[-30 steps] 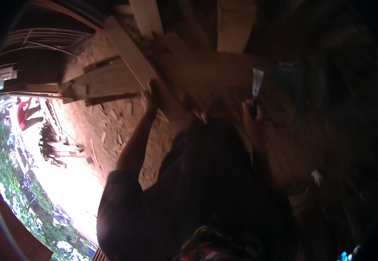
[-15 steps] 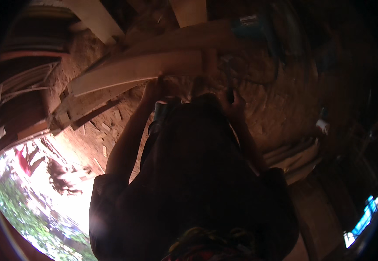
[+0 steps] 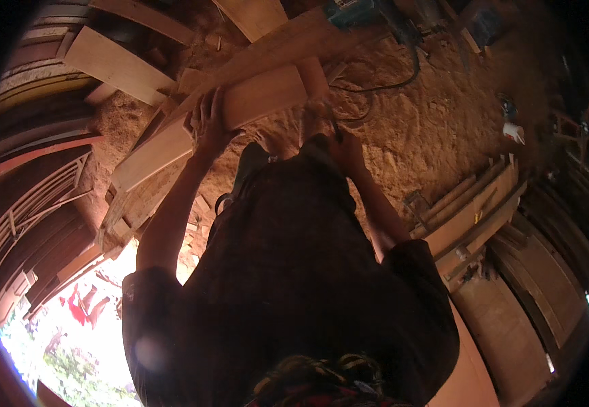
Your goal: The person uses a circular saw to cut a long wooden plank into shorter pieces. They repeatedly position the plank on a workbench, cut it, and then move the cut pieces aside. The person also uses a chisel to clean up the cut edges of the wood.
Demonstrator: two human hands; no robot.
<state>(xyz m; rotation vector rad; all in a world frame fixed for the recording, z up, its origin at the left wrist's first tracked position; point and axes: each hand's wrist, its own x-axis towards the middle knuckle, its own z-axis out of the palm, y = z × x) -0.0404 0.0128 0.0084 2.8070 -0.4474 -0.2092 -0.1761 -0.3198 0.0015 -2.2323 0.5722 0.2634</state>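
Pale-brown wood: a long flat board (image 3: 260, 95) is resting on a longer brown plank (image 3: 315, 42), seemingly for support; the left hand (image 3: 210, 129) is probably steadying it, fingers spread wide, while the right hand (image 3: 349, 152) is gripping a slim dark tool (image 3: 336, 129) near its end.

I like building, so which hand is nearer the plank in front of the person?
Left. The left hand rests on the plank; the right hand is off it, past its right end, nearer the body.

1 head-worn fisheye, facing down over torso (image 3: 291, 251), near hands (image 3: 211, 127).
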